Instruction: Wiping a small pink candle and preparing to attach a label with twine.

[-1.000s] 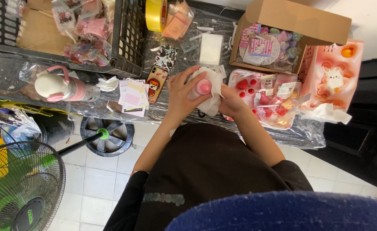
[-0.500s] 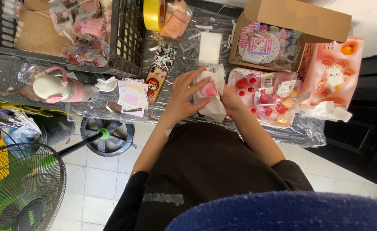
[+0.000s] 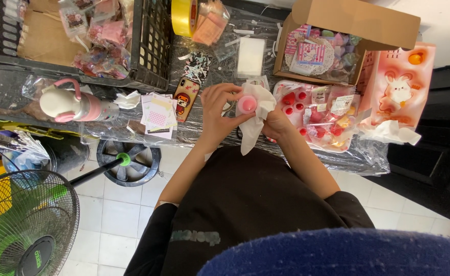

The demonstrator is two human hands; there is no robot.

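The left hand (image 3: 217,115) grips a small round pink item (image 3: 247,104) from the side, fingers curled over its top edge. The right hand (image 3: 277,122) is closed on a white tissue (image 3: 254,120) that wraps around the pink item and hangs down toward the person's dark shirt. Both hands meet just above the near edge of the table (image 3: 10,87), which is covered in clear plastic sheeting.

Just right of the hands lies a clear bag of red and pink pieces (image 3: 319,115), and beyond it an open cardboard box (image 3: 355,20) filled with pastel things. A pink box with a rabbit picture (image 3: 398,89) stands at the far right. To the left of the hands lie a phone in a red case (image 3: 185,98) and a stack of small patterned cards (image 3: 158,113); farther left, a pink and white bottle (image 3: 74,105) lies on its side. A black crate (image 3: 153,46) holds packets at the back left, with a yellow tape roll (image 3: 184,16) beside it. A green fan (image 3: 23,225) stands on the tiled floor.
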